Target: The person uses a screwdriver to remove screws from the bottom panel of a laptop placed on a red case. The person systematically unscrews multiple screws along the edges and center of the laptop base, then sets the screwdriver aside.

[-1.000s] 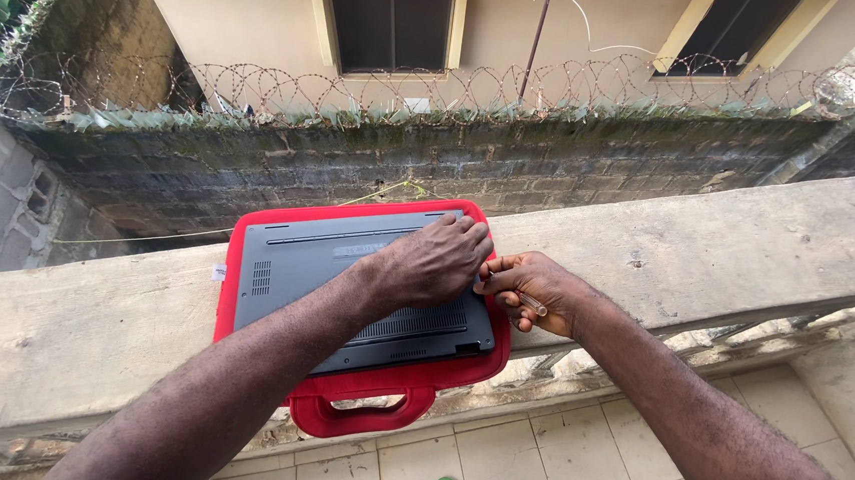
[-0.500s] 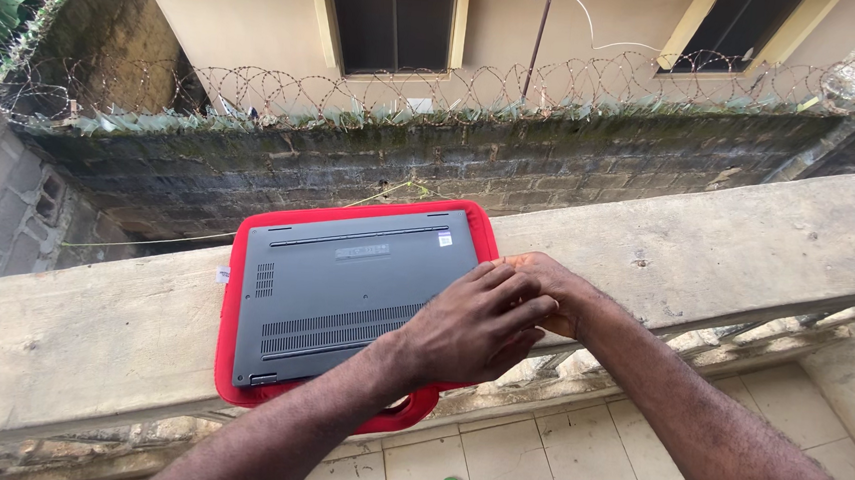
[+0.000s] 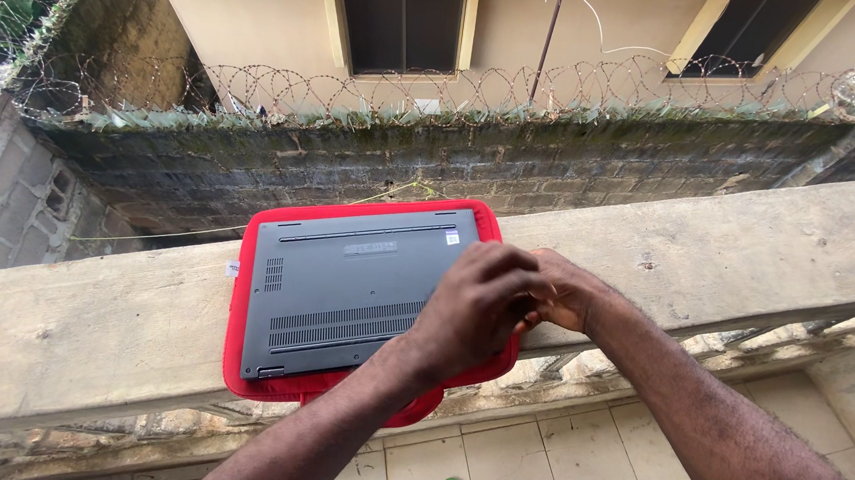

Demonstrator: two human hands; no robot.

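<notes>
So I've got a concrete ledge [image 3: 748, 252] here, and a red sleeve [image 3: 238, 317] lies right on it, hanging a bit over the near edge. A grey laptop [image 3: 344, 284] sits upside down on the sleeve.

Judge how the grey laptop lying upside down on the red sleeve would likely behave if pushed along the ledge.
The laptop looks flat and rigid, so it should probably slide, not roll. The padded red sleeve overhangs the concrete ledge, so both might tip off.
</notes>
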